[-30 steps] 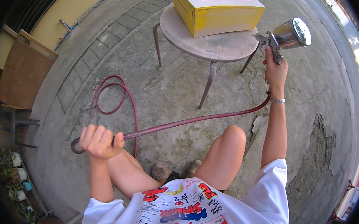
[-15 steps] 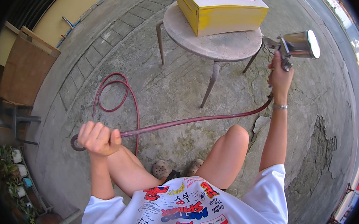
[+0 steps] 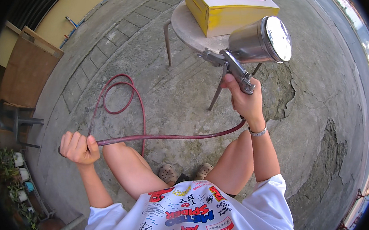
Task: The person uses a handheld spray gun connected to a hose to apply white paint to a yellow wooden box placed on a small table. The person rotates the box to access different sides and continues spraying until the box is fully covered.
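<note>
My right hand (image 3: 247, 98) grips a metal spray gun (image 3: 230, 65) with a large silver cup (image 3: 251, 42) on top and a dark red hose (image 3: 191, 136) running from under the handle. My left hand (image 3: 79, 146) is closed round that hose at the lower left. Beyond the gun, a round, pale stool (image 3: 184, 27) bears an open-topped box (image 3: 225, 19), yellow on the sides with a white rim. The gun hides part of the stool. A loop of the hose (image 3: 139, 98) lies on the concrete ahead of my left hand.
Cracked concrete ground (image 3: 323, 94) surrounds me. At left are a yellow wall (image 3: 68, 4), a brown board (image 3: 25, 72), a dark plastic chair (image 3: 17, 122) and potted plants (image 3: 13, 175). My bare knees and clog-wearing feet show below the hose.
My right hand has brought the spray gun leftward and nearer to me, in front of the stool's right part. My left hand has shifted slightly left, still on the hose.
</note>
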Action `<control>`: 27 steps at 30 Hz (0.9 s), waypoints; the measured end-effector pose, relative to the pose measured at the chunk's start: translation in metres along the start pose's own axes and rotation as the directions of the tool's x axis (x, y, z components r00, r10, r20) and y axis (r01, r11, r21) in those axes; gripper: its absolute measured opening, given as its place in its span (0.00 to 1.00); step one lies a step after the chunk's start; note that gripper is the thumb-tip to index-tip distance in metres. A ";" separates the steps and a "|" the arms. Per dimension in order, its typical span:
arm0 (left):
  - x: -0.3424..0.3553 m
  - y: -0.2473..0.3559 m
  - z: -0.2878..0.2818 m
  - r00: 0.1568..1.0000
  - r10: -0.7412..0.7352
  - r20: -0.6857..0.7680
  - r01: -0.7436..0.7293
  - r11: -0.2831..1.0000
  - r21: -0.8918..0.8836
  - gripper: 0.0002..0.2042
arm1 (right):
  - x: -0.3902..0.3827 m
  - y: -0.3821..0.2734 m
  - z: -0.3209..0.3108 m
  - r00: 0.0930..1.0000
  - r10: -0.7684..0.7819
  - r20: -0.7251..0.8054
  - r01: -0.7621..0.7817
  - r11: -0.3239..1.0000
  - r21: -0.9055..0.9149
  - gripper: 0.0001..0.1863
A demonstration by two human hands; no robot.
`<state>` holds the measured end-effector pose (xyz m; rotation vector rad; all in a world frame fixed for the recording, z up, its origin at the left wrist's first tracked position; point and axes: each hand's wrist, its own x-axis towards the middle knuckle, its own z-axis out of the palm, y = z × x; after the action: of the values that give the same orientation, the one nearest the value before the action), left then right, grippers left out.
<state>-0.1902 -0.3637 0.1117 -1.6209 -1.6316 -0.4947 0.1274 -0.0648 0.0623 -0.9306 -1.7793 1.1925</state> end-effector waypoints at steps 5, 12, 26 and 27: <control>0.000 0.004 -0.001 1.000 0.016 -0.002 -0.016 1.000 0.005 0.26 | 0.011 -0.010 -0.009 0.995 0.032 -0.100 -0.044 0.991 -0.125 0.18; 0.012 0.030 0.004 1.000 0.022 0.022 -0.020 0.996 -0.082 0.27 | 0.054 0.041 -0.079 0.921 -0.042 -0.386 -0.051 0.973 -0.227 0.24; 0.027 0.090 0.027 0.996 0.086 0.019 -0.079 0.967 -0.242 0.25 | 0.108 0.062 -0.173 0.707 -0.142 -0.693 -0.139 0.933 -0.333 0.30; 0.026 0.090 0.028 0.997 0.071 0.013 -0.066 0.969 -0.239 0.25 | 0.106 0.059 -0.173 0.685 -0.162 -0.710 -0.121 0.936 -0.330 0.30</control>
<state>-0.1078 -0.3156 0.0919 -1.8577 -1.5731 -0.6604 0.2454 0.1104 0.0715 -1.3573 -1.3215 0.3470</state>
